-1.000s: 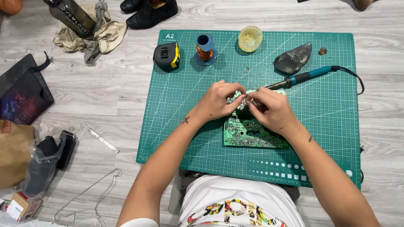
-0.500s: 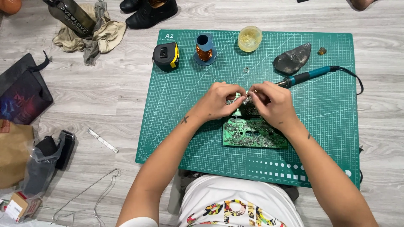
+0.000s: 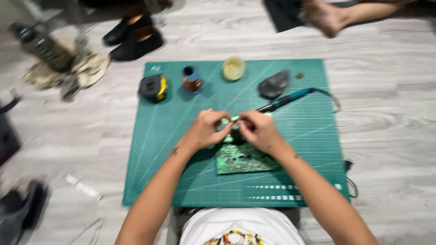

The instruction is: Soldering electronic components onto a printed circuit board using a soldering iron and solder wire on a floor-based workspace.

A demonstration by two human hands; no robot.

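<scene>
I'm pinching a small part—too blurred to name—between my left hand (image 3: 205, 130) and right hand (image 3: 259, 130), both closed on it, mid-frame over the green circuit board (image 3: 243, 159) so the cutting mat (image 3: 181, 181) is catching any debris.

Green circuit board (image 3: 243, 159) lies flat on the green cutting mat (image 3: 154, 149), near its front edge. Far end is hidden. Small pale-green part (image 3: 225, 123) above it; blurred.
</scene>
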